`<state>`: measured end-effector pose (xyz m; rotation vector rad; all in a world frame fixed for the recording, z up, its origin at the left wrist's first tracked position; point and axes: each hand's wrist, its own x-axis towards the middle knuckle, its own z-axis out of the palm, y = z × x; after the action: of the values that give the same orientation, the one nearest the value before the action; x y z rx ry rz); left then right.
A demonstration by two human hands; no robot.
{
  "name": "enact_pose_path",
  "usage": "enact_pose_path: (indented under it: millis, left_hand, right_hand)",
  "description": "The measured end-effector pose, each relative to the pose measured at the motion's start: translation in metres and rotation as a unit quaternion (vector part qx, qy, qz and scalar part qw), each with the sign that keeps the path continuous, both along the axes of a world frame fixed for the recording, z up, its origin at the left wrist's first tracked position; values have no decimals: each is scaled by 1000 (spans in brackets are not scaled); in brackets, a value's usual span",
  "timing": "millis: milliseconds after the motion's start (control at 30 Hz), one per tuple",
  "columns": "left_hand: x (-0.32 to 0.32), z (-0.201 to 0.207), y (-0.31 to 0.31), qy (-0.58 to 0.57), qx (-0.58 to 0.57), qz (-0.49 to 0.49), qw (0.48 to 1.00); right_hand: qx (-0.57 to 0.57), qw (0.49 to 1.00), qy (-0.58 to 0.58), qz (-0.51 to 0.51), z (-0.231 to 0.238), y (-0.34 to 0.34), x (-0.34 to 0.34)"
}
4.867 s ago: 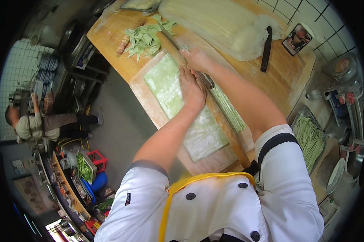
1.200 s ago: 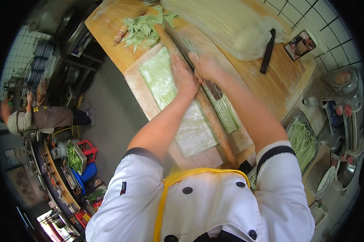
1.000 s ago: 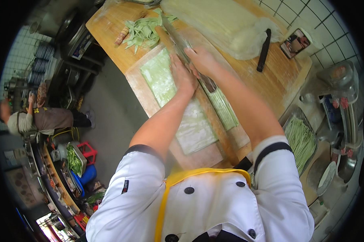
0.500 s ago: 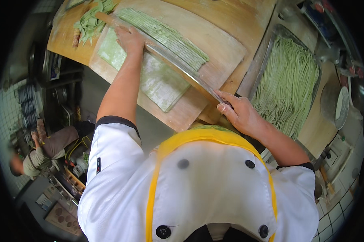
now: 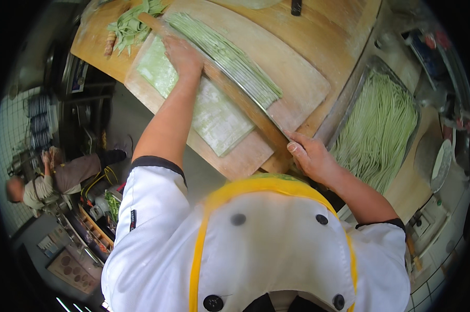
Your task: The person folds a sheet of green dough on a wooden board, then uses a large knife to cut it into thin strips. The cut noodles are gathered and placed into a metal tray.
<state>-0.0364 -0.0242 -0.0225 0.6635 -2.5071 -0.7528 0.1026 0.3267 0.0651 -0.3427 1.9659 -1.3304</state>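
My left hand [image 5: 184, 56] lies with its fingers stretched over a long flat wooden strip [image 5: 269, 130], pressing it onto a floured green dough sheet [image 5: 222, 119]. My right hand [image 5: 312, 160] is closed around the handle of a long knife, which the fingers mostly hide. The thin knife blade [image 5: 271, 117] runs along the strip's far edge, beside a row of cut green noodles [image 5: 224, 54]. Sheet and noodles rest on a pale floured board [image 5: 302, 83].
A metal tray [image 5: 367, 70] of long green noodles stands at the right. Loose green dough strips [image 5: 133, 26] lie at the far left of the wooden table [image 5: 344, 21]. An oval metal pan [image 5: 442, 166] is at the far right. A co-worker [image 5: 63, 179] is off to the left.
The knife's broad shiny face showed before; now the blade appears thin, nearly edge-on against the strip. My right hand has turned slightly with it. The whole view has shifted; my left hand stays on the strip.
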Motion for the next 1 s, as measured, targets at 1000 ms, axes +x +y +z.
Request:
enact_pose_path:
  millis: [1000]
  left_hand:
    - [14, 14, 11, -14, -23, 55, 998]
  right_hand:
    - [-55, 997, 40, 30, 32, -164, -147]
